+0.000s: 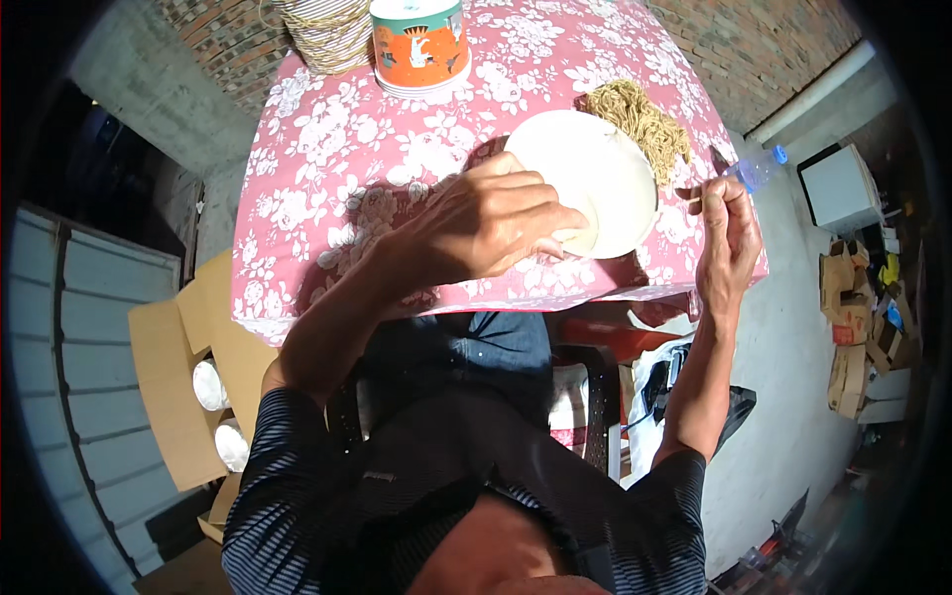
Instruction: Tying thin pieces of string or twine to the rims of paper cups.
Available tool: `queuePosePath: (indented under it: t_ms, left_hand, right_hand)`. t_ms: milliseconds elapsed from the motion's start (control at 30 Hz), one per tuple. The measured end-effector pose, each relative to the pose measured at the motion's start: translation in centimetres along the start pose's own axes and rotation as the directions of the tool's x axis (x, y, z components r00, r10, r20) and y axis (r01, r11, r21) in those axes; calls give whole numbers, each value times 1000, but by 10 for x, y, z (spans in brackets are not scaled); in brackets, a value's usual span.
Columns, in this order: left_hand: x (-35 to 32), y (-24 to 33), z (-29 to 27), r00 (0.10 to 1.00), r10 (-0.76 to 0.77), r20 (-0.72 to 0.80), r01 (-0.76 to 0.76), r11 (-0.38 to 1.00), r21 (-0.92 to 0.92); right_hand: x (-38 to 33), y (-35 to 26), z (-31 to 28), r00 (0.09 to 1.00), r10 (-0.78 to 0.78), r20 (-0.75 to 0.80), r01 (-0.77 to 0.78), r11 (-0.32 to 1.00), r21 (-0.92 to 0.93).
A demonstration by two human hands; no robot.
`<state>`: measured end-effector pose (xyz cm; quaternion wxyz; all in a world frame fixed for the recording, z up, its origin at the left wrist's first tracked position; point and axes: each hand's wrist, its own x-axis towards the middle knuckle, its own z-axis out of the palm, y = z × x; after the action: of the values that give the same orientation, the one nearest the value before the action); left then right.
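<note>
A round cream-white piece [585, 169], like a tub or disc seen from above, is at the near right of the table; its depth is hard to read. My left hand [501, 218] reaches across its left side, fingers closed at its near edge, with what may be a thin strip or cord under the fingertips. Off to its right, my right hand [729, 233] is raised at the table's right edge, fingers pinched together. Whatever is in that pinch is too small to make out. A tangled bundle of tan cord [640, 124] lies against the far right side of the round piece.
An orange and green printed tub [421, 50] stands at the back beside a cord-wrapped basket [327, 35]. A clear bottle with a blue cap [759, 169] is past the right edge. Flowered pink cloth [347, 139] covers the table. Cardboard boxes [164, 372] sit left of me.
</note>
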<state>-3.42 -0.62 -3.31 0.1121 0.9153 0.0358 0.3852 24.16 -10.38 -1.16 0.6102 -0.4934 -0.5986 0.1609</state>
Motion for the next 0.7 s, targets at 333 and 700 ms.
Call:
queuePosePath:
  t_ms: [333,700]
  left_hand:
    - [-2,-4,-26,865,-230,-446,237,971,-41]
    - [-57,-73,-75,406,-434,-804,333,890,-311]
  right_hand:
    - [-48,-2,41,914,-126,386,235,939,-250]
    - [64,-26,126,921,-236,310,268,961,-64]
